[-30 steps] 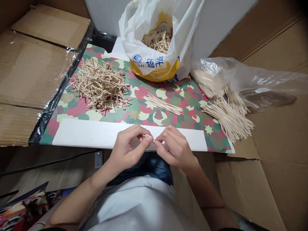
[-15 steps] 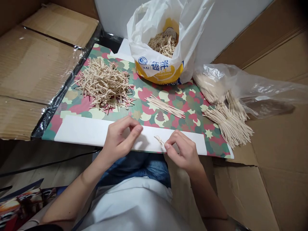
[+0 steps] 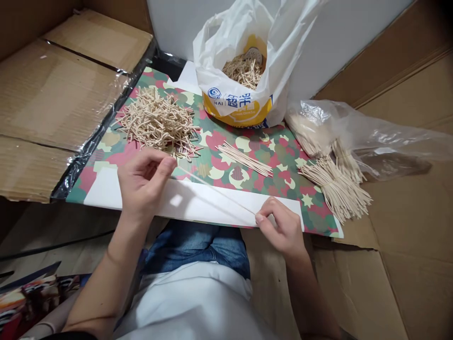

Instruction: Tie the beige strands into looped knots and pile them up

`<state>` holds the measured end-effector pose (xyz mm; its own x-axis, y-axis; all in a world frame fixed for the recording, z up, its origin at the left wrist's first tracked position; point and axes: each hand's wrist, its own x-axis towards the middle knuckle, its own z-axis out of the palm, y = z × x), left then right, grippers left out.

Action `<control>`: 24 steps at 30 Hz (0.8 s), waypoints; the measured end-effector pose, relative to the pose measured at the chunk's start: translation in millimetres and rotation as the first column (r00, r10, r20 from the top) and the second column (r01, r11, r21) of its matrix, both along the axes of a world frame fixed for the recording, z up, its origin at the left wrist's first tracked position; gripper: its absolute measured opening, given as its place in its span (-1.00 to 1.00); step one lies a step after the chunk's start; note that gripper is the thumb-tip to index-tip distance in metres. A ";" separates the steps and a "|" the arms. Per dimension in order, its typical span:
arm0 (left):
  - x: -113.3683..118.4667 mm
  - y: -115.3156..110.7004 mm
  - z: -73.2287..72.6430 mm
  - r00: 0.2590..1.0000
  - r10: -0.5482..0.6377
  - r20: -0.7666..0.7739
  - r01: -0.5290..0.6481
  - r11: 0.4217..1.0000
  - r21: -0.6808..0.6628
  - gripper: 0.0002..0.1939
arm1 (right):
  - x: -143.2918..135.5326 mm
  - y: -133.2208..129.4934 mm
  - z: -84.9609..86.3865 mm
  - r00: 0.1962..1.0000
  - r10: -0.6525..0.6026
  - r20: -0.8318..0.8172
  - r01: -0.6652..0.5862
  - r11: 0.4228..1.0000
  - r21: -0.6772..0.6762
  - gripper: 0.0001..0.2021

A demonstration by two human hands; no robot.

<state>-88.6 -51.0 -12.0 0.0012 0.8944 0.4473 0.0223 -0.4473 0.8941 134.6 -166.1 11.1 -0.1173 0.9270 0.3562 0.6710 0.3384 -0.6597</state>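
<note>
A thin pale strand [image 3: 215, 190] stretches taut between my two hands above the white strip [image 3: 198, 208] at the table's near edge. My left hand [image 3: 146, 182] pinches its upper left end, near the heap of short sticks [image 3: 157, 120]. The other end is pinched in my right hand [image 3: 279, 222], over the strip's right part. Beyond the strand, a few long thin sticks [image 3: 244, 158] lie side by side on the patterned sheet [image 3: 212, 163].
A white and yellow plastic bag [image 3: 240, 106] with short pieces inside stands at the back. On the right lie tied bundles of sticks [image 3: 338, 186] and a clear plastic bag [image 3: 382, 141]. Cardboard [image 3: 63, 94] borders the left side.
My left hand has moved left and slightly up, and my right hand a little right. The small knotted piece at my right fingertips no longer shows; a long strand now spans both hands.
</note>
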 end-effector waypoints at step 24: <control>10.1 -11.0 1.6 0.745 -0.659 0.102 0.654 0.694 -0.300 -0.51 | -8.5 47.7 -1.9 0.727 0.088 -0.681 -0.590 0.587 -0.554 -0.82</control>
<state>-78.5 -62.0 -10.5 0.6430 0.7498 0.1559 -0.1625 -0.0653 0.9845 126.1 -118.4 9.2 -0.5069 0.8208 -0.2633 0.0570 -0.2728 -0.9604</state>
